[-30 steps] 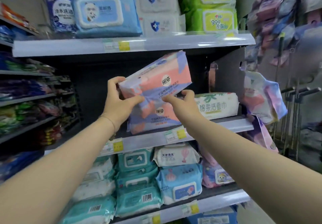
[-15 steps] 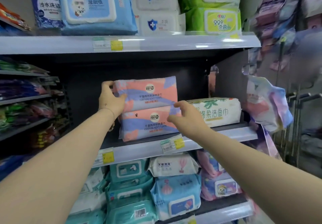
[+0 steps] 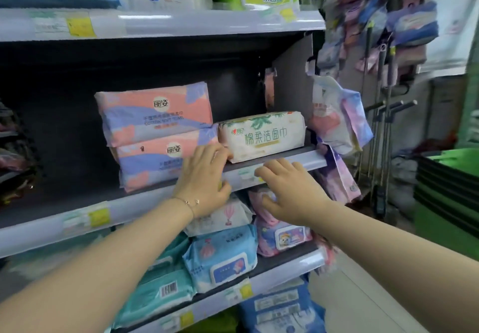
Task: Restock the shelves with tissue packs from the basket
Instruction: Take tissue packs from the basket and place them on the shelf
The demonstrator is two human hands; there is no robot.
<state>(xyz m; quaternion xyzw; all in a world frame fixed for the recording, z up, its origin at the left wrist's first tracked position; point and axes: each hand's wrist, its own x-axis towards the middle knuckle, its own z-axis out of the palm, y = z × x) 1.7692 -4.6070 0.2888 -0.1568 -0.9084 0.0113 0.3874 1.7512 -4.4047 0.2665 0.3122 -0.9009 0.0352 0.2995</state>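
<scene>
Middle shelf: upper pack lies flat on lower pack, both pink-and-lilac, with a cream pack just beside them on the right. Left hand, fingers relaxed and holding nothing, is in front of the lower pack's right end. Right hand, fingers loosely spread and empty, hovers at the shelf's front edge, and a green basket stands well apart at right.

i'm in a shop, in the aisle for wipes and tissues. metal shelves run in tiers ahead of me, and each front rail carries printed price labels with yellow tags. sealed goods sit in rows and stacks: pink and blue tissue packs, wet wipe packs, one teal pack showing a barcode. hanging packs crowd the shelf's end, and stacked green baskets stand to my right.
</scene>
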